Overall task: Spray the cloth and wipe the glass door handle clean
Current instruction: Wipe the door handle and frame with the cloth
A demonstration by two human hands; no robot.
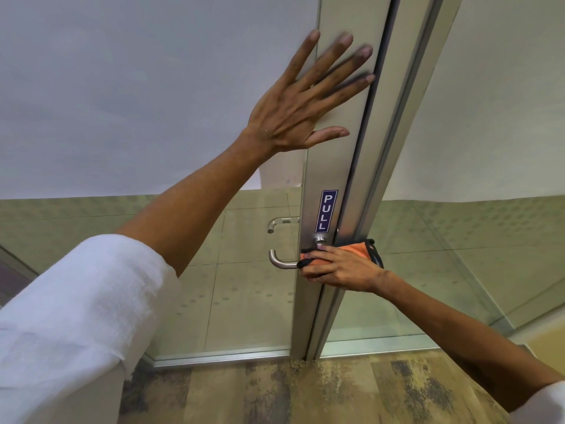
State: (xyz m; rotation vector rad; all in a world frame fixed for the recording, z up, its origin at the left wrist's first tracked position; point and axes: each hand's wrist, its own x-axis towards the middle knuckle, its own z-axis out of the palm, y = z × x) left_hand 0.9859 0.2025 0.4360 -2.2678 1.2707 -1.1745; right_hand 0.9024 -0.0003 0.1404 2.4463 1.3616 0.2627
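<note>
My right hand (339, 269) grips an orange cloth (356, 250) with black trim and presses it around the near-side door handle, just below the handle's round metal base (320, 239). The cloth and fingers hide most of that handle. A second steel handle (276, 259) on the far side shows through the glass to the left. My left hand (301, 108) lies flat with its fingers spread on the aluminium door frame (333, 166), well above the handle. No spray bottle is in view.
A blue PULL sticker (326, 211) sits on the frame above the handle. Frosted glass panels (122, 87) fill the upper door and the side panel (489, 102). Patterned carpet (305, 393) lies below the door's bottom rail.
</note>
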